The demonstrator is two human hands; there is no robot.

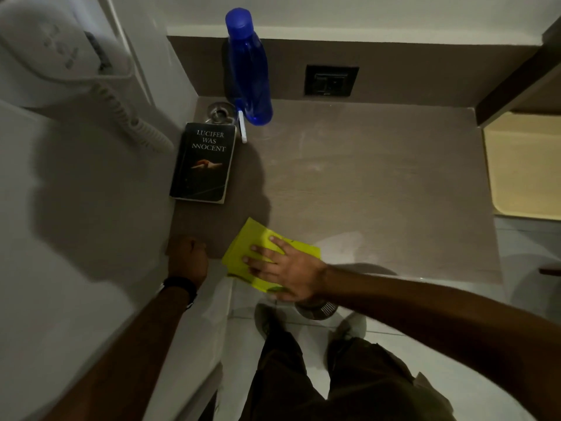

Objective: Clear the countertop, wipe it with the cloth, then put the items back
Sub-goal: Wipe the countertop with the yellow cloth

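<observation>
- My right forearm (pixel 440 317) is closest to the lens and reaches in from the lower right. Its right hand (pixel 285 268) lies palm down with straight, spread fingers, pressing flat on the cloth (pixel 243 253) without curling round it.
- The cloth is a thin, bright yellow-green sheet, roughly square and slightly creased. It sits at the front edge of the countertop (pixel 379 192), and its near corner hangs over that edge.
- My left hand (pixel 188 256) is at the front left corner of the countertop with its fingers curled under. I cannot tell whether they clasp the edge or simply rest on it. A dark band (pixel 179 285) circles that wrist.
- The countertop is a matte grey-brown slab with faint pale smears across the middle.
- A black paperback book (pixel 202 164) with worn, pale page edges lies flat against the left wall.
- Behind the book sits a small, round, shiny metal dish (pixel 220 112), and a thin white stick (pixel 242 126) lies just beside it.
- A tall, translucent blue plastic bottle (pixel 250 71) with a blue screw cap stands upright at the back left.
- A dark rectangular socket plate (pixel 331 80) is set into the rear panel.
- A white wall phone (pixel 54 50) with a coiled cord hangs on the left wall.
</observation>
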